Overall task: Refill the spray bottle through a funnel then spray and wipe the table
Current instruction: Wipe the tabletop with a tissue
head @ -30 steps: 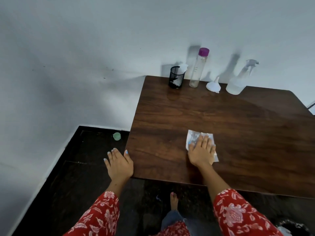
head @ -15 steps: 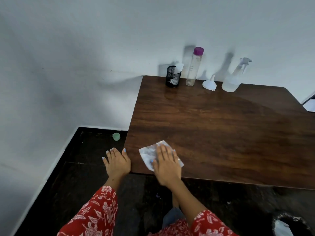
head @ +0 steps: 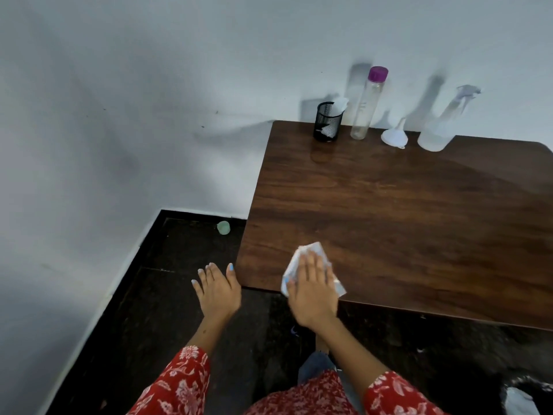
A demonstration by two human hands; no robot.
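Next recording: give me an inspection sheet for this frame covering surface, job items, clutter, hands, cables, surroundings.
Surface: dark wood table, glossy sheen toward the far right.
Job's things: spray bottle and funnel stand at the far edge; white cloth lies near the front left corner.
Clutter: black mesh cup holding white paper; clear bottle with purple cap.
Hands: right hand presses flat on the cloth; left hand open, off the table's corner.
Cables: nothing seen.
Surroundings: white wall, dark floor, small green cap on the floor.
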